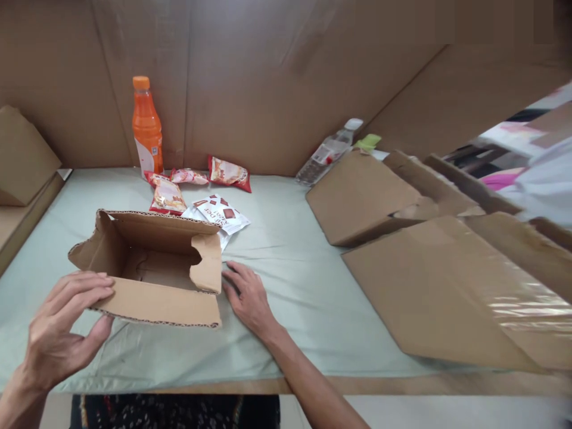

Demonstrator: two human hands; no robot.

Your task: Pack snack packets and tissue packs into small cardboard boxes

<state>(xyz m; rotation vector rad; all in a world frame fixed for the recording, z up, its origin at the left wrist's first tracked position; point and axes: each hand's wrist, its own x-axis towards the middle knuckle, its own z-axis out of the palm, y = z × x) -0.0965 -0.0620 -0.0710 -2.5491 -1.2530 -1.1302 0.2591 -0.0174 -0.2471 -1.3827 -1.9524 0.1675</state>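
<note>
An open cardboard box [163, 265] stands on the green table cover in front of me, its flaps raised and its inside bare. My left hand [67, 325] grips the near flap at its left end, fingers on top and thumb underneath. Beside the box's right wall, my right hand [245, 298] rests low, its fingers apart and slightly bent with nothing in them. Whether those fingertips touch the wall I cannot tell. Just behind the box lie white snack packets [221, 213] with brown squares printed on them.
Red snack bags [167, 195] and another bag [230, 173] lie farther back. An orange drink bottle [147, 128] stands by the cardboard wall. At right, a clear bottle [328, 155] leans near large cardboard boxes [429, 286]. Another box [24, 158] sits at far left.
</note>
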